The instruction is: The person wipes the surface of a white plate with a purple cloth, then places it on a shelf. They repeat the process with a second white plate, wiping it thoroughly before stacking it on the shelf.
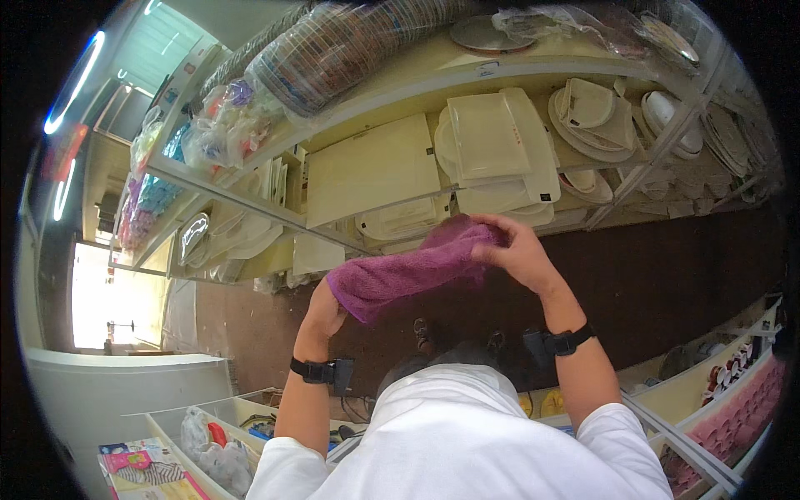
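Note:
A purple cloth (406,272), fluffy like a towel, is stretched between my two hands above the dark floor. My left hand (325,307) is at its lower left end, with the fingers mostly hidden behind or under the fabric. At the upper right end, my right hand (515,253) pinches the bunched cloth between thumb and fingers. Both wrists wear black straps with small black devices. Just beyond the cloth, a shelf holds a large white tray (375,169) and stacked white boards or plates (490,137).
Stacked wrapped bowls (331,56) lie on the upper shelf, beside bagged colourful goods (231,131). Metal shelf posts (656,150) stand in front of more white dishes (590,119). Behind me are low bins with plastic bags (219,453) and pink goods (728,412). Dark floor (656,269) runs between the shelves.

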The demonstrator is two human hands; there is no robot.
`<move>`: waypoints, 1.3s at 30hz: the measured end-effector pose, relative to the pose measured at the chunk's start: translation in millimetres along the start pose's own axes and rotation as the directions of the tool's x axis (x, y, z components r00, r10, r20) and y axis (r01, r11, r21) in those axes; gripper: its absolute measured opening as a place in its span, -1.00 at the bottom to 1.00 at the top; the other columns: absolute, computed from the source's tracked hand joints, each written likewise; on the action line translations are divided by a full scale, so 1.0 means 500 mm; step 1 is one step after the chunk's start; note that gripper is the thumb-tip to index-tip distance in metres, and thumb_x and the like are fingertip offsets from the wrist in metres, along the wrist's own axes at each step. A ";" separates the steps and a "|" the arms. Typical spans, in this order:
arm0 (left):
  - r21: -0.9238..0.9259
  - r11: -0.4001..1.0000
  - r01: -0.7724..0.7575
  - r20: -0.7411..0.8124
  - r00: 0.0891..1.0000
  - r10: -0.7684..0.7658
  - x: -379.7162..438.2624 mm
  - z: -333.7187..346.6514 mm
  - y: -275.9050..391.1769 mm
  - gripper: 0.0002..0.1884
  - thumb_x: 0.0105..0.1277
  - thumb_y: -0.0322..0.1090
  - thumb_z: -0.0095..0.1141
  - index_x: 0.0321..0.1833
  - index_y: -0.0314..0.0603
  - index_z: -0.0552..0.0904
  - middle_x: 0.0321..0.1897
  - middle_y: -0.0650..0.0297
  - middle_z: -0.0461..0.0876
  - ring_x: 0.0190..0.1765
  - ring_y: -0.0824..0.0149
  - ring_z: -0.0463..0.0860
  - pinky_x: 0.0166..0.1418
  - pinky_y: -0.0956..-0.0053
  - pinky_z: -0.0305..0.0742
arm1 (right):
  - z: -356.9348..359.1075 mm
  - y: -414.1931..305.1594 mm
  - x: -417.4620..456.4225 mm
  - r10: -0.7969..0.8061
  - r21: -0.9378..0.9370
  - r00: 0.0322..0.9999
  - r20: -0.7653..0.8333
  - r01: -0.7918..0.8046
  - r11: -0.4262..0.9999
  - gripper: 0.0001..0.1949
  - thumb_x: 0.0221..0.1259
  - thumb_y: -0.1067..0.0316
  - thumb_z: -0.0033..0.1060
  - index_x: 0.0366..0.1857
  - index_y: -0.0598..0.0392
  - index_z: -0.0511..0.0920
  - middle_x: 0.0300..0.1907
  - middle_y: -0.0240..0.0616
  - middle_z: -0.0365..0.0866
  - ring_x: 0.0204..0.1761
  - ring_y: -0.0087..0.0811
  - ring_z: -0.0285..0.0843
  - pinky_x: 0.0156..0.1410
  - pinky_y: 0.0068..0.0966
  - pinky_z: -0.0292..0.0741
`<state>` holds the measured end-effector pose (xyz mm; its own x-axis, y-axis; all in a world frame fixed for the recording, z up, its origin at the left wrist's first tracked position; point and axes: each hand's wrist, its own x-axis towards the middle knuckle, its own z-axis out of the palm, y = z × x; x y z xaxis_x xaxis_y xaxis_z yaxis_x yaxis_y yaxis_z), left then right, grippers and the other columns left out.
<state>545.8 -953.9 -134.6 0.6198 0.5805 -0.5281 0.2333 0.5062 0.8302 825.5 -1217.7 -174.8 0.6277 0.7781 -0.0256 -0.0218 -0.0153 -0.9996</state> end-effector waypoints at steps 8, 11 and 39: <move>-0.093 0.985 -0.148 0.412 0.895 0.173 -0.006 -0.004 0.024 -0.54 0.61 -0.17 -0.05 0.41 -0.22 0.66 0.38 0.06 0.70 0.44 0.04 0.63 0.56 0.09 0.49 | -0.076 -0.112 0.005 -0.007 0.014 0.998 0.066 0.006 1.000 -0.43 0.22 0.22 0.64 0.27 0.25 0.64 0.18 -0.16 0.74 0.32 -0.22 0.66 0.47 -0.31 0.54; -0.462 0.884 0.071 0.372 0.920 0.121 0.033 0.004 -0.068 -0.44 0.61 0.01 -0.14 0.41 -0.22 0.65 0.41 0.01 0.68 0.45 -0.07 0.61 0.58 -0.07 0.45 | -0.086 -0.001 -0.003 0.221 0.420 0.923 0.314 -0.343 0.840 -0.46 0.44 0.20 0.51 0.41 0.18 0.58 0.28 -0.26 0.73 0.25 -0.36 0.68 0.45 -0.34 0.57; 0.819 0.205 -0.536 0.357 0.755 0.550 0.031 0.066 -0.214 0.02 0.25 -0.34 0.56 0.76 -0.09 0.24 0.59 -0.13 0.37 0.53 -0.02 0.50 0.60 0.16 0.41 | 0.206 0.022 -0.074 -0.268 -0.613 0.865 0.423 0.492 0.618 -0.48 0.26 0.46 0.20 0.37 0.04 0.61 0.18 -0.01 0.78 0.03 0.07 0.81 0.06 -0.11 0.73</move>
<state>555.1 -1020.1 -225.8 0.8637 0.4890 0.1218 0.3288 -0.7300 0.5991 721.8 -1182.1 -184.1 0.2194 0.9433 0.2492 0.7722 -0.0118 -0.6352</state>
